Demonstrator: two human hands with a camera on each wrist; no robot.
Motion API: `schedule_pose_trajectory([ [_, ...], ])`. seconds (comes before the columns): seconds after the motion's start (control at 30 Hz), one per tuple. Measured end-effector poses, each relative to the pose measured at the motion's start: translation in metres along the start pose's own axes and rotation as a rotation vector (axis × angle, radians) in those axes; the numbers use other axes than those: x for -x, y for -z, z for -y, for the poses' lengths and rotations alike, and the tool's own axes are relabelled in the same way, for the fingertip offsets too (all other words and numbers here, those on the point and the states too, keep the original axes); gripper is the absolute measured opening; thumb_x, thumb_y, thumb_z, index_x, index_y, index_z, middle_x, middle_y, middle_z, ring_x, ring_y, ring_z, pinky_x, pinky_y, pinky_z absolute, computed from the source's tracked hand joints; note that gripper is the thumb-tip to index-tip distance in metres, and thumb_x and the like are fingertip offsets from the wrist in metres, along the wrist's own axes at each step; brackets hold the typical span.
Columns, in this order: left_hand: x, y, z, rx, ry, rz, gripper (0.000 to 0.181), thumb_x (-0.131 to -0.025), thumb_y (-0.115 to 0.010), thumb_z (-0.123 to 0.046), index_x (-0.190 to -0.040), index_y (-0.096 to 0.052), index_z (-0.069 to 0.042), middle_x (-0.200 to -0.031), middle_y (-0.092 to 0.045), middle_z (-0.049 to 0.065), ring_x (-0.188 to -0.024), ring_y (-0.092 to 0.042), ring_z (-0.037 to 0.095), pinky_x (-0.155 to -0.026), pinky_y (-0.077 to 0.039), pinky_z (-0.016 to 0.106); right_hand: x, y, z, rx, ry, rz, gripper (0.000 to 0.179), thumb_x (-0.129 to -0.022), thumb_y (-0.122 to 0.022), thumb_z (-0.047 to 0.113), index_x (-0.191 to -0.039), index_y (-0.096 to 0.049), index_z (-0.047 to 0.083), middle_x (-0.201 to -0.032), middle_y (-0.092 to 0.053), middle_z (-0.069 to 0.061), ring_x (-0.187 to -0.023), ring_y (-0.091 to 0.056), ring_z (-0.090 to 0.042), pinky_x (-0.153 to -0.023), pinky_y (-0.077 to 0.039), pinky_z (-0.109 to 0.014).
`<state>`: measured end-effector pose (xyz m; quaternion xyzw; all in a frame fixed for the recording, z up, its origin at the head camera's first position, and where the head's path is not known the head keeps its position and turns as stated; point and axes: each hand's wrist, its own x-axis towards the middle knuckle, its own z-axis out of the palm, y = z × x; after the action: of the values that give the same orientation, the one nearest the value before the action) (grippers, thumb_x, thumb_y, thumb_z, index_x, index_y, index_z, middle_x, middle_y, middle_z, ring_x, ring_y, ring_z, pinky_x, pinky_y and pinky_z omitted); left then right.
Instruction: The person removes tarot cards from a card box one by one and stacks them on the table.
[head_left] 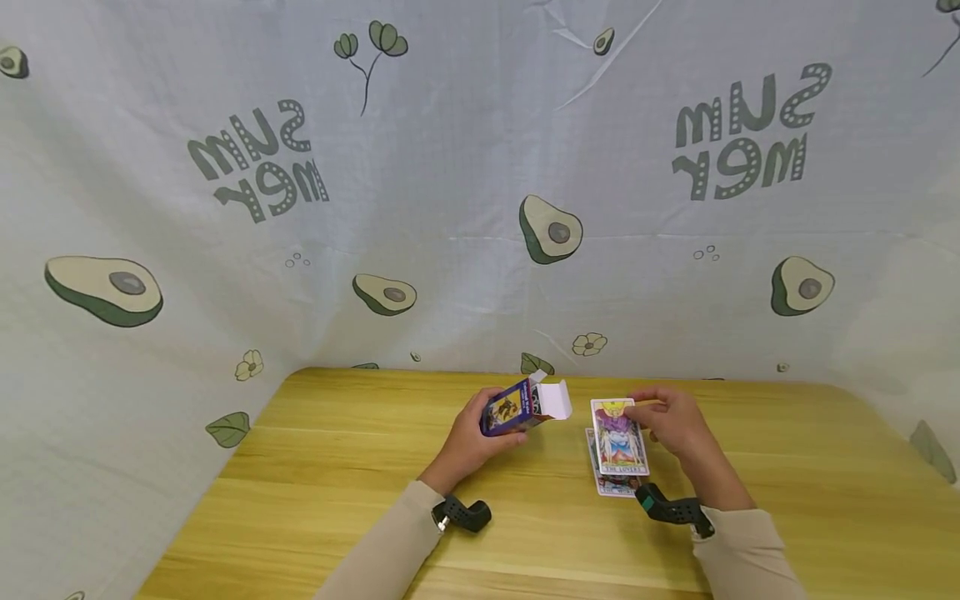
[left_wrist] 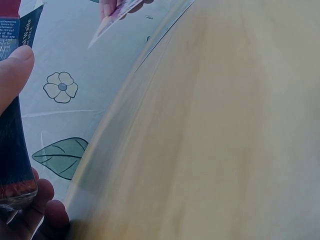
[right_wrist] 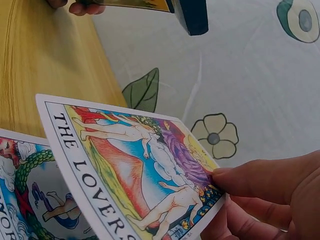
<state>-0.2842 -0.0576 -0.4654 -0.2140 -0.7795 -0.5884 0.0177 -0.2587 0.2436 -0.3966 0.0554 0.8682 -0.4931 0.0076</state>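
Observation:
In the head view my left hand grips a dark blue tarot card box, its white end flap folded out toward the right. The left wrist view shows the thumb on the box's side and fingertips beneath it. My right hand pinches a tarot card by its far edge, thumb on the picture side. "THE LOVERS" is printed on that card. Below it another card, with a green wreath picture, lies face up on the table, partly covered by the held one.
The wood-grain table reaches back to a pale cloth printed with avocados, leaves and mirrored lettering. Dark wrist camera mounts sit on both wrists, the right one close to the lying card's near edge.

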Motion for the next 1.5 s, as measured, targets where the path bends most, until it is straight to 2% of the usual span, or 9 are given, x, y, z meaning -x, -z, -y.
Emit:
schedule_pose_trajectory([
  [0.3,0.0,0.001,-0.002,-0.016,0.008,0.002,0.067,-0.08,-0.08,-0.032,-0.136,-0.044,-0.026,-0.124,-0.05,-0.001,-0.108,-0.051,0.015,-0.089,-0.047,0.028,-0.004,-0.004,-0.01,0.011,-0.026,0.019,0.039,-0.094,-0.062,0.02,-0.123,-0.053,-0.004,-0.108,-0.064,-0.022,-0.086,-0.057,-0.026,-0.069,-0.046,-0.032],
  [0.57,-0.001,0.001,-0.002,-0.011,-0.005,-0.001,0.066,-0.08,-0.08,-0.032,-0.136,-0.046,-0.027,-0.122,-0.051,-0.002,-0.106,-0.051,0.015,-0.087,-0.047,0.03,-0.01,-0.007,-0.019,0.048,-0.014,0.029,0.036,-0.091,-0.064,0.015,-0.116,-0.056,-0.008,-0.093,-0.063,-0.016,-0.082,-0.053,-0.026,-0.065,-0.041,-0.031],
  [0.83,-0.002,0.0,0.0,-0.014,-0.007,-0.006,0.066,-0.079,-0.08,-0.032,-0.136,-0.046,-0.026,-0.122,-0.051,-0.001,-0.106,-0.051,0.015,-0.087,-0.047,0.029,-0.012,-0.008,-0.023,0.095,-0.011,0.036,0.034,-0.089,-0.065,0.016,-0.114,-0.058,-0.007,-0.088,-0.064,-0.013,-0.078,-0.054,-0.024,-0.065,-0.039,-0.031],
  [1.1,-0.003,0.0,0.001,-0.006,-0.01,-0.008,0.066,-0.079,-0.08,-0.033,-0.136,-0.046,-0.027,-0.123,-0.051,-0.001,-0.107,-0.051,0.016,-0.088,-0.047,0.03,-0.012,-0.011,-0.023,0.157,-0.001,0.025,0.033,-0.089,-0.066,0.016,-0.112,-0.059,-0.006,-0.09,-0.064,-0.017,-0.077,-0.055,-0.025,-0.065,-0.041,-0.031],
  [1.5,-0.004,0.001,0.002,-0.014,-0.011,-0.01,0.066,-0.079,-0.08,-0.034,-0.135,-0.047,-0.027,-0.123,-0.051,-0.001,-0.106,-0.051,0.016,-0.088,-0.047,0.03,-0.013,-0.013,-0.023,0.19,-0.01,0.021,0.032,-0.088,-0.067,0.016,-0.111,-0.06,-0.006,-0.093,-0.061,-0.019,-0.077,-0.054,-0.026,-0.063,-0.042,-0.03],
])
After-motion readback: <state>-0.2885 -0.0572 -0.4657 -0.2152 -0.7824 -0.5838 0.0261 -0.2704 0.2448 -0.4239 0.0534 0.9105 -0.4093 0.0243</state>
